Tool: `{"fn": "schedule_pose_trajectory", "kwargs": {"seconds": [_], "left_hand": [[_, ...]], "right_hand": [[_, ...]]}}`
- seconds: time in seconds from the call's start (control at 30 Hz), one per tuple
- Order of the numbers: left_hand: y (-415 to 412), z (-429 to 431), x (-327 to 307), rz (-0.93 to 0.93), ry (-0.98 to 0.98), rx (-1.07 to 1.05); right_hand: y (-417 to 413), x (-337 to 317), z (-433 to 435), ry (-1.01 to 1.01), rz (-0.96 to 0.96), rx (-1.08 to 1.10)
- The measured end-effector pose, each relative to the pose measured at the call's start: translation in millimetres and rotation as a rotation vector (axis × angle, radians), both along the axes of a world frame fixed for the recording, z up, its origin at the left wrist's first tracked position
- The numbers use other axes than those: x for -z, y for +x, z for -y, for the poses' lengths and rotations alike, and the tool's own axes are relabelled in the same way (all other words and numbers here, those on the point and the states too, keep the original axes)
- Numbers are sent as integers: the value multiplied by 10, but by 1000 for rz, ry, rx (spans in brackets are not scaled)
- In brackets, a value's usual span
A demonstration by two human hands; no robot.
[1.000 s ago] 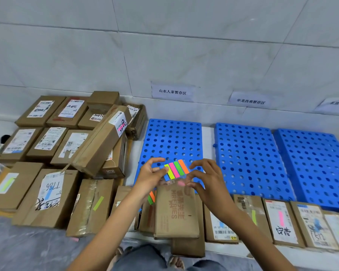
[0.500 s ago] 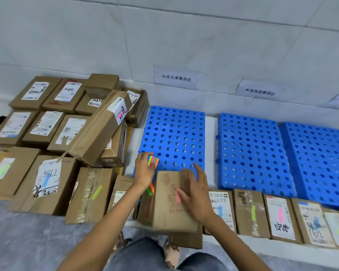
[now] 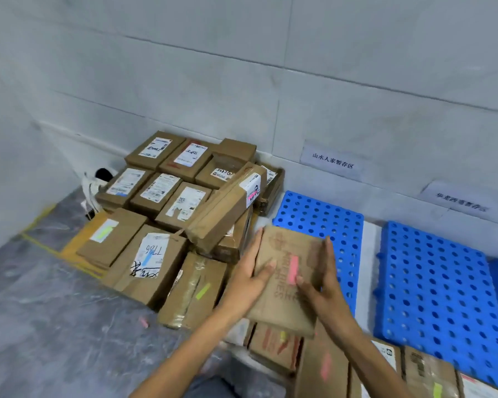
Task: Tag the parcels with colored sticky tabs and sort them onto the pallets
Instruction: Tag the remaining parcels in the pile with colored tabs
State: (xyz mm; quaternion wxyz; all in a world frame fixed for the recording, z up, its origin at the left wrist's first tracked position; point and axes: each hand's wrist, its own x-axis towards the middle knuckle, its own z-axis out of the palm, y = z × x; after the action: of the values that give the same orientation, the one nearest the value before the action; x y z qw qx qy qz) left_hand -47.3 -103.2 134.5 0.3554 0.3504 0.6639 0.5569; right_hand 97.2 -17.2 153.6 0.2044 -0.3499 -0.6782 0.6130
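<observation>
On the left, the stack of taped parcels point(image 3: 156, 193) carried mostly printed courier labels too small for me to read. One white label point(image 3: 148, 254) bore big handwritten digits that I took for 7786, with a blue tab across it, and the long box point(image 3: 224, 208) leaning on the stack had a pink mark on its end label. The left hand point(image 3: 249, 282) lay along the left edge of the parcel point(image 3: 282, 305), fingers straight and thumb flat on the top face. The right hand point(image 3: 324, 288) mirrored it on the right edge, fingers straight, thumb just beside the pink tab point(image 3: 293, 268). The parcel was thus carried between two flat hands, above the lower boxes and overlapping the near left corner of the first blue pallet point(image 3: 322, 216). Its reddish printing was smeared beyond reading. I judged the step to be placing: I wanted an even squeeze, the thumb off the tab so it would not peel, and the parcel set flat, tab up, toward the pallet's far corner. The wall sign point(image 3: 332, 161) above that pallet read 山水人家暂存区, while the second sign point(image 3: 462, 201), above the second blue pallet point(image 3: 437, 282), was too blurred to read.
</observation>
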Motion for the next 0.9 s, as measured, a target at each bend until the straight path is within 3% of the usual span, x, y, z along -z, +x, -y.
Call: {"fn": "schedule_pose_trajectory", "kwargs": {"seconds": [0.2, 0.43, 0.6, 0.73, 0.9], "left_hand": [[-1207, 647, -818, -22, 195, -262], [-3054, 1829, -786, -194, 30, -548], [-4226, 2406, -512, -179, -159, -502], [-4872, 2529, -94, -91, -296, -429], [-5353, 2380, 450, 5, -392, -292]], "right_hand": [[-1290, -589, 340, 55, -239, -215], [-3330, -428, 1271, 63, -155, -406], [-4549, -130, 1816, -122, -31, -516], [-5044, 149, 1977, -216, 86, -533], [-5287, 447, 1716, -165, 223, -346]]}}
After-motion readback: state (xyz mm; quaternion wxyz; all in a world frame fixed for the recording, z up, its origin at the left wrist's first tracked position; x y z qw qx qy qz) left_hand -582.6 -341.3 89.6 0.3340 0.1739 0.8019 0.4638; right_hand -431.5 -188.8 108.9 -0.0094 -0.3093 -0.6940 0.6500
